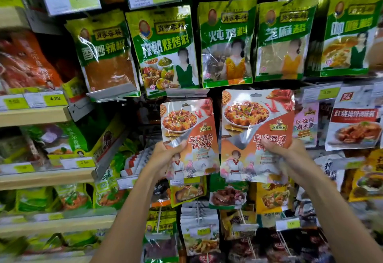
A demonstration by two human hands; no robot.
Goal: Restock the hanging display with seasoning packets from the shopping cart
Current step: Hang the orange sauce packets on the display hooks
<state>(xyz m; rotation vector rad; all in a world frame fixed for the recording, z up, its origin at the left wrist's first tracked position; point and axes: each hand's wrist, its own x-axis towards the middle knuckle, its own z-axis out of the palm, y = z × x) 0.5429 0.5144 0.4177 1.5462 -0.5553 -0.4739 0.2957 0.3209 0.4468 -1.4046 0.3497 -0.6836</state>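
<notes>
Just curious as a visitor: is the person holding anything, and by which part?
The left hand pinches the left packet by its left edge; the right hand grips the right packet by its right edge, thumbs on the fronts.

Ahead of you, the hanging display carries a row of green seasoning packets on its pegs. To your left, wooden shelves hold green bags behind yellow price tags.

A dark gap opens just left of the left red packet. Above, green packets hang close and a price-tag holder juts out. The right red packet sits just beside a pink packet.
</notes>
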